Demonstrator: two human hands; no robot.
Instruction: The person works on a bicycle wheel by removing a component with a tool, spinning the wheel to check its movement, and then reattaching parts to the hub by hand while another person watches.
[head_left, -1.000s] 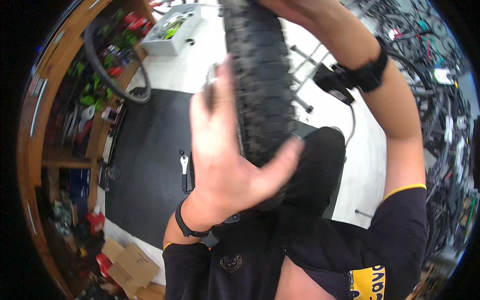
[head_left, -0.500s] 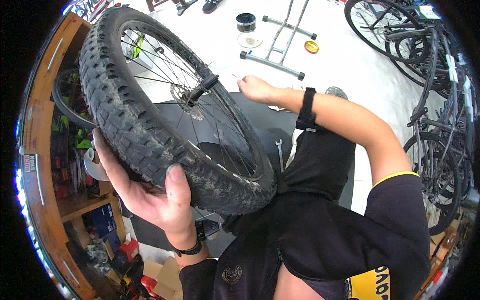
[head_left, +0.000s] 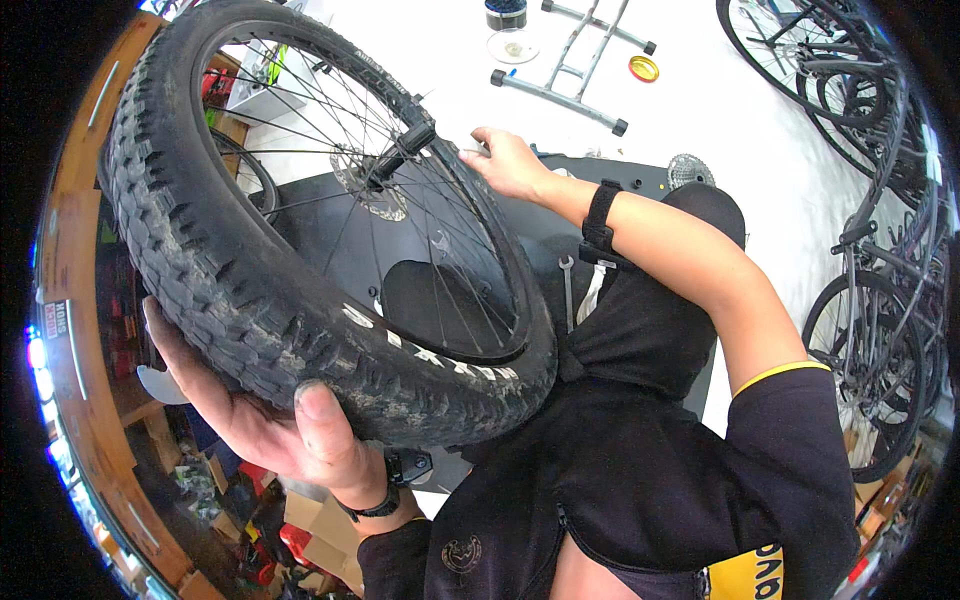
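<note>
A mountain bike wheel (head_left: 235,310) with a knobby, dirt-marked black tyre leans across my lap, its lower edge against my dark clothing. My left hand (head_left: 290,435) grips the tyre from the near left, the thumb on one side and the fingers around the other. In the wheel's middle are black spokes, a black hub (head_left: 405,155) and a brake disc (head_left: 372,190). My right hand (head_left: 508,165) is just beyond the far rim, to the right of the hub. Its thumb and fingers are pinched together; what they hold is too small to make out.
A combination spanner (head_left: 568,290) lies on the dark mat by my leg. Beyond the mat are a cassette (head_left: 690,170), a metal stand (head_left: 570,85), a yellow-red lid (head_left: 644,69) and a black tub (head_left: 506,14). Bicycles (head_left: 870,330) line the right; wooden shelving (head_left: 85,260) stands left.
The wheel has tipped and shifted left and nearer with my left hand still on the tyre. My right hand stays beyond the rim, its fingers slightly rearranged. The view has shifted a little.
</note>
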